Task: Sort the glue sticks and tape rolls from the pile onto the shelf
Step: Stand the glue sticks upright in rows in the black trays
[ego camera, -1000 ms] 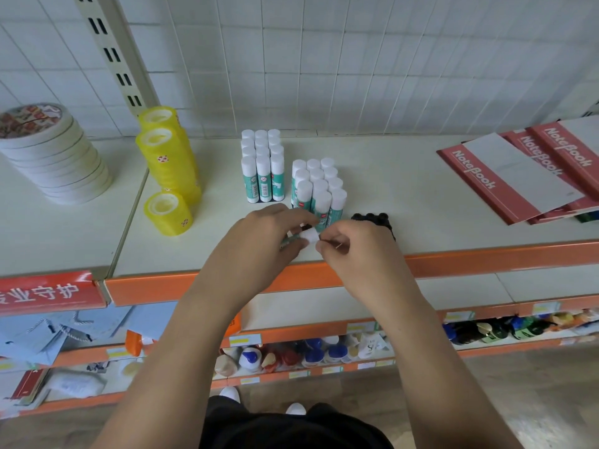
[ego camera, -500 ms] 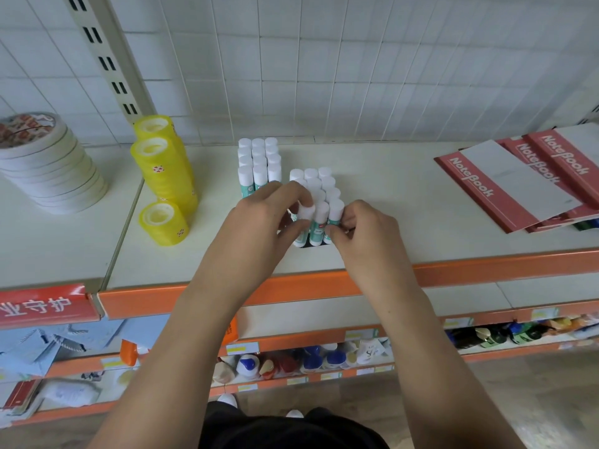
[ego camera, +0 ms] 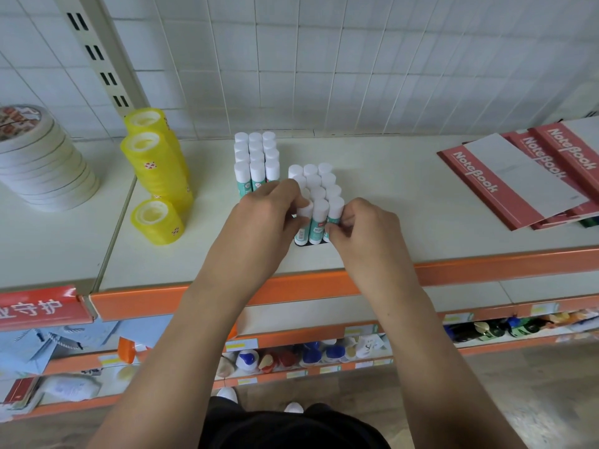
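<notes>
Grips the near-left corner of the glue-stick block with the left hand, forearm stretched forward, palm down, fingers curled. Pinches the near-right stick with the right hand, thumb and fingertips bent inward. Holds the block upright on the shelf, between both hands. Notes a second block just beyond the left hand, yellow tape rolls farther left, notebooks well right of the right hand.

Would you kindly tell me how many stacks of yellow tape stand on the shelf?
3. One tall stack stands rearmost, a second tall stack just before it, and a short stack nearest the front of the shelf. Others may hide behind them.
</notes>
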Tool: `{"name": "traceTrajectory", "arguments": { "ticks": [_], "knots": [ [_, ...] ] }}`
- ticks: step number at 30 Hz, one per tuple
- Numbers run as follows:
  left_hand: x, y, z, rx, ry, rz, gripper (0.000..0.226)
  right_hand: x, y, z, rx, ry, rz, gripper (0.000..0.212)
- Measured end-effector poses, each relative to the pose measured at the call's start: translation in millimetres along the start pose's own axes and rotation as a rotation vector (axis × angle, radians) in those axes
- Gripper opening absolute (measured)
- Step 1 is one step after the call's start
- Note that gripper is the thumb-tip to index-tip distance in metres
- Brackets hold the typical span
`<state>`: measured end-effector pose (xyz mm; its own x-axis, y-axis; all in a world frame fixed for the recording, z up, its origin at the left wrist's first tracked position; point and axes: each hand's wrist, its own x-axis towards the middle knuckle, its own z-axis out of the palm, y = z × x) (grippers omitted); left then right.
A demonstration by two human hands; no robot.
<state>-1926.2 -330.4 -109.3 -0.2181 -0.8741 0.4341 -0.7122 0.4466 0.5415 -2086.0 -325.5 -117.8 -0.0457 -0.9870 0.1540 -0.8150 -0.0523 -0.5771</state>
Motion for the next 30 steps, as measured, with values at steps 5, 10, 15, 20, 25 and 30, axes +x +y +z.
{"name": "traceTrajectory", "arguments": {
  "ticks": [5, 10, 15, 20, 25, 30],
  "knots": [
    [0, -3, 5, -0.020, 0.023, -0.071, 0.014, 1, 0, 1, -0.009, -0.001, -0.004, 0.015],
    [-5, -5, 9, -0.098, 0.051, -0.140, 0.019, 0, 0, 3, -0.013, 0.011, 0.001, 0.014],
    [-13, -12, 11, -0.119, 0.012, -0.208, 0.036, -2, 2, 4, 0.021, 0.037, 0.004, 0.019],
    [-15, -19, 18, 0.025, -0.028, -0.205, 0.015, 0, 2, 8, 0.042, 0.057, 0.000, 0.020],
    [-4, -20, 24, 0.097, 0.034, -0.249, 0.011, 17, 0, 13, 0.032, 0.045, 0.001, 0.014],
    [5, -19, 28, 0.141, 0.058, -0.308, 0.015, 37, -2, 17, 0.007, 0.040, -0.006, 0.012]
  ]
}}
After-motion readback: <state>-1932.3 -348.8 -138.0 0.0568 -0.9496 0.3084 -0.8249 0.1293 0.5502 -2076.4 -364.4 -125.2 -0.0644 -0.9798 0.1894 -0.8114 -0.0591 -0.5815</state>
